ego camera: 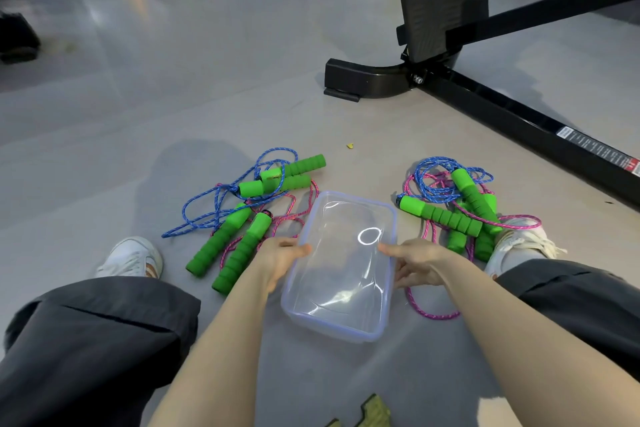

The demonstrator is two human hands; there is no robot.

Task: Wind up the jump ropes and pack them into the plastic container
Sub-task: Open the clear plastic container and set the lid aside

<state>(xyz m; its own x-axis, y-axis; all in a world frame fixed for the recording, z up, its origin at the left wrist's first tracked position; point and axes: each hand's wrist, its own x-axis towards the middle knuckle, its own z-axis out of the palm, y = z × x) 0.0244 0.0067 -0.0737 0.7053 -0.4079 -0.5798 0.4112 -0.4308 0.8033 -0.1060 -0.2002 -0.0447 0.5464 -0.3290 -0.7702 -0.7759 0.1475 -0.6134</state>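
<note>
Floor (207,97) — left hand (280,263), right hand (419,267) grip container (341,291) edges.

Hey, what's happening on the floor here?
A person seated on the floor grips a clear rectangular plastic container between left hand and right hand. It is empty. Jump ropes with green foam handles and blue or pink cords lie tangled in a left pile and a right pile beside it.

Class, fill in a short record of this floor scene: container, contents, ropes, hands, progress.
Container: clear rectangular plastic container, no lid on
Contents: nothing seen inside
Ropes: blue and pink jump ropes with green foam handles, tangled in a left pile and a right pile beside it
Hands: left hand and right hand grip its opposite long rims
Progress: no rope wound or packed
</note>
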